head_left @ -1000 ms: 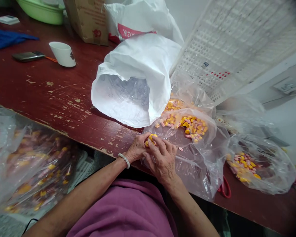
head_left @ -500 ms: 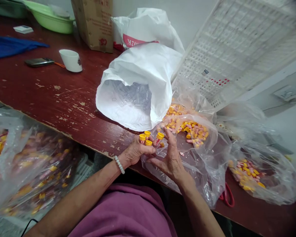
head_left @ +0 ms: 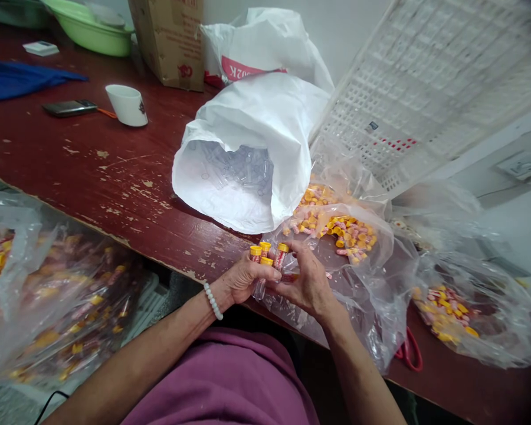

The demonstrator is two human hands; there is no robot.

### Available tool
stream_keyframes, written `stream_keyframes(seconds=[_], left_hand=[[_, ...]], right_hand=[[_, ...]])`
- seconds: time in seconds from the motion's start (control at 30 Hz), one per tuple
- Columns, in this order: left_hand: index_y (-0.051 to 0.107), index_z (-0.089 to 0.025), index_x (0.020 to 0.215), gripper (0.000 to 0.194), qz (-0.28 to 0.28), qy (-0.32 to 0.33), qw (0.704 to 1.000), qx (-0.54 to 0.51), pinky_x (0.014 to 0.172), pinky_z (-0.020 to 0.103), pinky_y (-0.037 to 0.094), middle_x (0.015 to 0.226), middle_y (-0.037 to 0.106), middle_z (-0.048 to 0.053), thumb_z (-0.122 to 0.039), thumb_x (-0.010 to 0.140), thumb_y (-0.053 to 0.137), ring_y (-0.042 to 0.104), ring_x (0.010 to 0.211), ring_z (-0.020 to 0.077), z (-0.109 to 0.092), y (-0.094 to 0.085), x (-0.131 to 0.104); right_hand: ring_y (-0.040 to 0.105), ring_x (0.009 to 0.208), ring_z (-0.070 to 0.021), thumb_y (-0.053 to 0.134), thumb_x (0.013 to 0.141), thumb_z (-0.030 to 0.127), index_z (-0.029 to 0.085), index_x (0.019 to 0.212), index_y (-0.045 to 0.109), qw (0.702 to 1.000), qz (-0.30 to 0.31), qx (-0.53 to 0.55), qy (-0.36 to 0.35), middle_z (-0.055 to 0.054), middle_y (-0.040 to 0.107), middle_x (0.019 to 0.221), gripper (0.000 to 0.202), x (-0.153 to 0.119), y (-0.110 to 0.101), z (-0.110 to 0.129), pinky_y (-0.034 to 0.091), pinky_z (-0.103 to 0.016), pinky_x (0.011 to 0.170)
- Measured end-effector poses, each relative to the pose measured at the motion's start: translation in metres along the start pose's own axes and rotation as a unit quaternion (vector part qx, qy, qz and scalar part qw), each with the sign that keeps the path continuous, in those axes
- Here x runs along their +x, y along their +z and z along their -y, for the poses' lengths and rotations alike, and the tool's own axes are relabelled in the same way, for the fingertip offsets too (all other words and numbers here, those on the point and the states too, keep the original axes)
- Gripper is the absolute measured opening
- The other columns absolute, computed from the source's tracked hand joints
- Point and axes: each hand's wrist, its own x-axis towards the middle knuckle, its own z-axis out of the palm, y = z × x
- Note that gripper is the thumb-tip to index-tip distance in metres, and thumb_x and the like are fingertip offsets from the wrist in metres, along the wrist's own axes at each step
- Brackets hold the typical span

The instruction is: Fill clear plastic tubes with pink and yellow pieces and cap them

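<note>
Several small clear tubes with yellow caps [head_left: 266, 262] stand bunched in my left hand [head_left: 245, 277], its thumb across their front. Pink printed pieces show inside them. At the right of the bunch, one capped tube [head_left: 281, 257] leans slightly. My right hand [head_left: 308, 280] closes around this tube, fingertips by its cap and thumb low beside it. Beyond my hands, an open white sack [head_left: 248, 112] lies on its side with clear tubes [head_left: 243, 168] inside. Yellow caps with pink pieces [head_left: 349, 233] lie in a clear plastic bag just past my right hand.
A second clear bag of caps [head_left: 451, 310] sits at right near red-handled scissors [head_left: 410, 351]. A white plastic crate [head_left: 407, 100] leans behind. On the red table [head_left: 84, 153] are a white cup [head_left: 127, 106] and a dark device [head_left: 71, 108]. Filled tubes [head_left: 71, 313] lie in plastic at lower left.
My right hand's fingers have closed in toward the rightmost tube, which now stands more upright and nearer the others. The left hand keeps its hold on the bunch.
</note>
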Motion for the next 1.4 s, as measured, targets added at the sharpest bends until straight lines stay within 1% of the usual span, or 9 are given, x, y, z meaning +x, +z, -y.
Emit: stream_keyframes(seconds=[0.13,0.23,0.37,0.47,0.67,0.8,1.1,1.27,1.4], left_hand=[[0.062,-0.012,0.073,0.028,0.006,-0.013,1.000,-0.015,0.056,0.024,0.044,0.062,0.061,-0.002,-0.007,0.047,0.070,0.053,0.053,0.0097,0.004,-0.002,0.001],[0.063,-0.013,0.076,0.030,0.003,-0.021,0.999,-0.033,0.055,0.024,0.045,0.065,0.063,-0.001,-0.007,0.048,0.071,0.055,0.053,0.0104,0.003,-0.002,0.001],[0.065,-0.012,0.087,0.037,0.008,-0.008,0.999,-0.038,0.059,0.028,0.048,0.072,0.067,0.003,-0.010,0.051,0.072,0.061,0.059,0.0144,-0.002,-0.002,0.000],[0.065,-0.012,0.088,0.038,-0.004,0.016,0.999,-0.042,0.062,0.028,0.049,0.077,0.068,0.004,-0.009,0.052,0.072,0.063,0.064,0.0161,-0.005,-0.004,-0.001],[0.064,-0.013,0.080,0.027,-0.073,0.073,0.992,0.067,0.059,0.028,0.049,0.072,0.064,0.001,-0.009,0.055,0.071,0.059,0.059,0.0135,0.002,-0.009,-0.001],[0.062,-0.012,0.069,0.020,-0.067,0.128,0.984,0.105,0.055,0.021,0.043,0.066,0.060,-0.002,-0.001,0.052,0.063,0.053,0.058,0.0095,0.007,-0.007,0.000],[0.061,-0.012,0.066,0.021,-0.059,0.105,0.988,0.092,0.054,0.021,0.043,0.065,0.058,-0.002,-0.001,0.049,0.061,0.052,0.056,0.0092,0.002,-0.004,-0.001],[0.063,-0.014,0.081,0.027,-0.087,0.044,0.995,0.029,0.053,0.026,0.048,0.070,0.064,0.000,-0.010,0.054,0.067,0.059,0.054,0.0128,-0.016,-0.009,-0.012],[0.063,-0.012,0.084,0.029,-0.094,0.004,0.995,-0.024,0.052,0.026,0.050,0.069,0.067,0.004,-0.017,0.057,0.069,0.064,0.054,0.0165,-0.034,-0.024,-0.030]], right_hand=[[0.059,0.087,-0.0220,0.075,0.054,0.024,0.019,0.108,0.049,1.000,-0.014,-0.001,0.008,-0.006,0.061,0.096,0.060,0.005,-0.001,0.002,0.050,-0.036,0.077],[0.058,0.093,-0.0226,0.074,0.058,0.025,0.020,0.112,0.048,0.999,0.007,0.029,0.027,-0.007,0.059,0.104,0.061,0.005,0.001,0.000,0.049,-0.037,0.081],[0.053,0.105,-0.0223,0.068,0.072,0.032,0.024,0.138,0.023,0.990,0.033,0.106,0.090,-0.012,0.040,0.133,0.080,-0.004,0.009,-0.002,0.049,-0.040,0.083],[0.054,0.101,-0.0211,0.067,0.073,0.037,0.026,0.142,0.012,0.980,0.013,0.131,0.151,-0.014,0.035,0.134,0.089,-0.013,0.013,0.003,0.051,-0.040,0.081],[0.023,0.133,-0.0355,0.072,0.064,0.043,0.023,0.134,0.035,0.997,0.017,-0.072,0.015,-0.014,0.016,0.147,0.081,-0.010,0.009,0.026,0.029,-0.054,0.103],[0.029,0.130,-0.0358,0.072,0.063,0.042,0.021,0.122,0.047,0.993,0.032,-0.113,-0.016,-0.015,0.020,0.147,0.068,-0.004,0.017,0.029,0.031,-0.053,0.101],[0.039,0.123,-0.0311,0.069,0.060,0.031,0.023,0.110,0.051,0.999,-0.006,-0.015,-0.038,-0.010,0.045,0.133,0.054,0.001,0.025,0.030,0.031,-0.051,0.104],[0.030,0.131,-0.0338,0.075,0.062,0.038,0.022,0.134,0.032,0.999,0.014,0.044,0.005,-0.015,0.008,0.149,0.085,0.008,0.027,0.032,0.035,-0.051,0.103],[0.042,0.123,-0.0282,0.079,0.059,0.043,0.021,0.142,0.013,0.987,0.009,0.149,0.057,-0.017,0.022,0.142,0.108,0.013,0.035,0.030,0.042,-0.046,0.099]])
